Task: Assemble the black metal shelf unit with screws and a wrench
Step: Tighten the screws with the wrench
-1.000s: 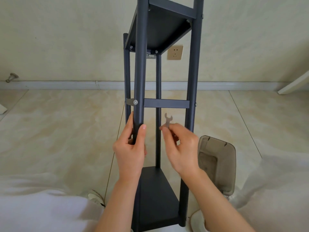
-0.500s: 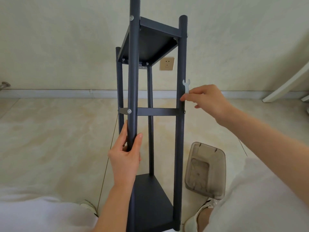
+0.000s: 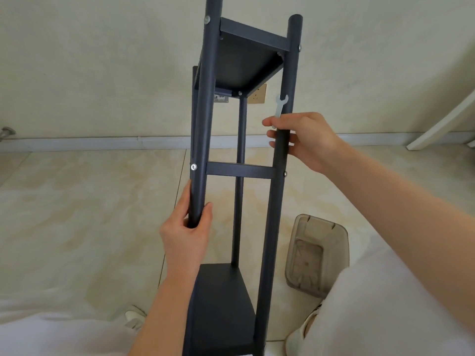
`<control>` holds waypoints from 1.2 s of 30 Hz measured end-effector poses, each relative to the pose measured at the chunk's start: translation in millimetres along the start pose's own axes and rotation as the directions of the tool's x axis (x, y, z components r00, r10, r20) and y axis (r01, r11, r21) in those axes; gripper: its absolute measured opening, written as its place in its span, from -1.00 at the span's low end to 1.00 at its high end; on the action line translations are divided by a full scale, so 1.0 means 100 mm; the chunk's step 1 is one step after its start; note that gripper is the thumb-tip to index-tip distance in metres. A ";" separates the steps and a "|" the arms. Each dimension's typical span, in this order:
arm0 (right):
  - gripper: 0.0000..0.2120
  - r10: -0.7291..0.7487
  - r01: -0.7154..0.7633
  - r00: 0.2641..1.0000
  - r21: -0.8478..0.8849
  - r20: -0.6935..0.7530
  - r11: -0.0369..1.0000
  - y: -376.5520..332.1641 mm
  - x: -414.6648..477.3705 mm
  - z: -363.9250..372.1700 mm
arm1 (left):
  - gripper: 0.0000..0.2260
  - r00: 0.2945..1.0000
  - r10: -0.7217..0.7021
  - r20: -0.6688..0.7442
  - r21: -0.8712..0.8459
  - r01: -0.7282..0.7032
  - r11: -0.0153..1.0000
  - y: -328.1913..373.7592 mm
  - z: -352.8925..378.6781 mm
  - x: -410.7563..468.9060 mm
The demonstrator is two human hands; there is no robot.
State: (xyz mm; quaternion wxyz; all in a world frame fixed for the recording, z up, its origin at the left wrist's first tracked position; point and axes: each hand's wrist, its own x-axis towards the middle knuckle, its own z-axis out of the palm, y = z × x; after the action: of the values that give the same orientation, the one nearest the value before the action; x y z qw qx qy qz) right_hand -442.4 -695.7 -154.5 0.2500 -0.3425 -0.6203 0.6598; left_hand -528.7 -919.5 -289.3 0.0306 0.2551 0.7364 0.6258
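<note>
The black metal shelf unit stands upright on the floor in front of me, with a top shelf, a cross bar and a bottom shelf between four round posts. My left hand grips the near left post below the cross bar. My right hand wraps round the near right post above the cross bar and holds a small silver wrench against it, jaw pointing up. Silver screw heads show on the posts at the cross bar and at the top shelf.
A translucent brown plastic box lies on the tiled floor right of the shelf unit. My knees in light trousers fill the bottom corners. A wall socket is behind the unit, and a white slanted board leans at the far right.
My right hand carried the wrench from between the posts out to the right post and now wraps round that post. The left hand kept its grip on the left post.
</note>
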 end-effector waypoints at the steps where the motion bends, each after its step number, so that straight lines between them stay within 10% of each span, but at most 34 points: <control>1: -0.88 -0.009 0.009 1.000 -0.001 0.012 1.000 -0.01 -0.01 0.02 | -0.49 1.000 0.002 -0.021 0.007 -0.002 1.000 -0.03 -0.03 0.03; 13: -0.84 -0.177 0.179 0.925 0.025 0.335 0.983 -0.14 -0.26 0.28 | -0.69 0.992 -0.038 -0.124 0.007 0.039 0.999 -0.38 -0.29 0.07; 27: -0.85 -0.192 0.156 0.931 0.137 0.311 0.978 -0.12 -0.27 0.50 | -0.58 0.975 0.146 -0.164 0.283 -0.096 0.954 -0.01 -0.16 -0.10; 36: -0.86 -0.206 0.181 0.943 0.117 0.260 0.976 -0.12 -0.27 0.51 | -0.51 0.989 0.026 0.143 0.066 -0.035 0.997 0.22 0.21 -0.59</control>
State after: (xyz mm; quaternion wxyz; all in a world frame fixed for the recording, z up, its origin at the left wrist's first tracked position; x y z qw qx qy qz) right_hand -465.5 -747.6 -138.9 0.2419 -0.1745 -0.6487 0.7002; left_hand -462.5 -922.9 -288.9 0.0648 0.3113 0.7495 0.5807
